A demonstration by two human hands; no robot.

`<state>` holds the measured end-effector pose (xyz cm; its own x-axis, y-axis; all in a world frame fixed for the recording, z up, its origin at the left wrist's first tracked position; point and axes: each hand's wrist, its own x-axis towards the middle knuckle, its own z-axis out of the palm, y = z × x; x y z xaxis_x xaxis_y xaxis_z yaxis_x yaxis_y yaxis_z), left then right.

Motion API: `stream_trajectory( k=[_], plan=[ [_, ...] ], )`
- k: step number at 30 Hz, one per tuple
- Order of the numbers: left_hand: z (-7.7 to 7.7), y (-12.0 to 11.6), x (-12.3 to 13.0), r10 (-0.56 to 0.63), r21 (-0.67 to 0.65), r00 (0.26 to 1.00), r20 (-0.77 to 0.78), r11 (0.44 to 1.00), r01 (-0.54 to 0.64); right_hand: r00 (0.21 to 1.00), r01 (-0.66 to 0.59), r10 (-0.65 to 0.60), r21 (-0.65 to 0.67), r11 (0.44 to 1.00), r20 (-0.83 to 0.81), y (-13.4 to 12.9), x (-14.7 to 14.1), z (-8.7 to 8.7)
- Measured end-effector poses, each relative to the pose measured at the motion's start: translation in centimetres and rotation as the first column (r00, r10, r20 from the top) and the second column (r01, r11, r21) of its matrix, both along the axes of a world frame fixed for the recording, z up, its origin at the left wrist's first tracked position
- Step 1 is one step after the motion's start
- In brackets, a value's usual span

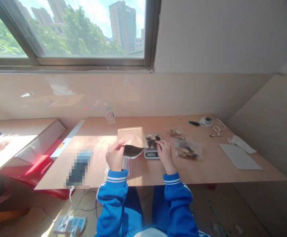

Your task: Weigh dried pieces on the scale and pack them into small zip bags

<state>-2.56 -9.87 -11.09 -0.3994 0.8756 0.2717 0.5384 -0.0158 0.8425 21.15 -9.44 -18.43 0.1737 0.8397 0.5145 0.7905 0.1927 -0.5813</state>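
Observation:
My left hand (115, 155) grips the left edge of a brown paper pouch (132, 136), thumb on top. The pouch is tilted, its dark, gaping mouth facing me. Just right of it sits a small kitchen scale (147, 154) with a display at the front. Dried slices (153, 140), dark and pale, lie spread on its plate, partly hidden by the pouch. At the scale's right edge is my right hand (165, 152), fingers curled together against the slices; whatever is between the fingertips is too small to make out. Clear zip bags lie under the pouch, near my left hand.
Right of the scale lie a zip bag of dried slices (187, 149) and a smaller bag (176, 131). Farther off are a screwdriver (194, 123), a white camera (206, 121) and a white board (240, 157). A bottle (109, 114) stands behind; a blurred-out phone-like device (78, 169) lies left.

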Motion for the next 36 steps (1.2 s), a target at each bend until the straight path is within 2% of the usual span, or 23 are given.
stream_trajectory(
  k=[3, 6, 10, 13, 17, 22, 24, 26, 28, 30, 33, 36],
  plan=[
    [1.1, 0.5, 0.6, -0.025, 0.05, 0.999, 0.03, 0.998, 0.024, 0.998, 0.039, -0.035, 0.089, 0.995, -0.045, -0.7, 1.4, 1.8],
    [2.8, 2.5, 1.6, -0.035, 0.171, 0.996, 0.083, 0.985, 0.02, 0.994, 0.082, -0.071, 0.136, 0.987, -0.081, -1.6, 3.0, 2.9],
    [5.0, 6.0, 2.6, 0.021, 0.383, 0.995, 0.1, 0.922, -0.058, 0.987, 0.121, -0.107, 0.121, 0.985, -0.116, -2.8, 4.6, 3.0],
    [5.1, 7.2, 2.9, 0.044, 0.44, 0.998, 0.051, 0.896, -0.062, 0.984, 0.119, -0.106, 0.088, 0.989, -0.142, -3.4, 5.3, 2.7],
    [3.4, 5.7, 3.0, 0.015, 0.38, 0.999, 0.028, 0.925, -0.025, 0.977, 0.125, -0.107, 0.083, 0.989, -0.185, -3.6, 5.8, 2.4],
    [-0.1, 2.7, 2.3, -0.053, 0.215, 0.997, 0.052, 0.976, 0.041, 0.969, 0.147, -0.122, 0.105, 0.984, -0.214, -3.5, 5.9, 2.1],
    [-1.9, 2.0, 1.5, -0.12, 0.11, 0.993, -0.02, 0.986, 0.122, 0.971, 0.143, -0.12, 0.1, 0.985, -0.208, -3.5, 5.8, 2.0],
    [-3.9, 1.5, 0.7, -0.194, -0.088, 0.971, -0.139, 0.979, 0.183, 0.973, 0.132, -0.111, 0.09, 0.987, -0.204, -3.5, 5.5, 2.0],
    [-5.8, 0.9, 0.1, -0.193, -0.192, 0.965, -0.175, 0.968, 0.159, 0.973, 0.113, -0.096, 0.074, 0.991, -0.211, -3.6, 5.3, 2.0],
    [-7.3, 0.4, -0.1, -0.172, -0.238, 0.963, -0.206, 0.964, 0.122, 0.972, 0.092, -0.078, 0.055, 0.994, -0.22, -3.6, 4.9, 2.1],
    [-8.4, 0.0, -0.1, -0.175, -0.263, 0.955, -0.237, 0.959, 0.111, 0.972, 0.036, -0.027, 0.033, 0.999, -0.232, -3.7, 4.2, 2.3],
    [-8.4, 0.1, -0.1, -0.223, -0.279, 0.953, -0.207, 0.947, 0.161, 0.959, -0.069, 0.065, -0.006, 0.998, -0.275, -3.6, 3.1, 2.6]
  ],
)
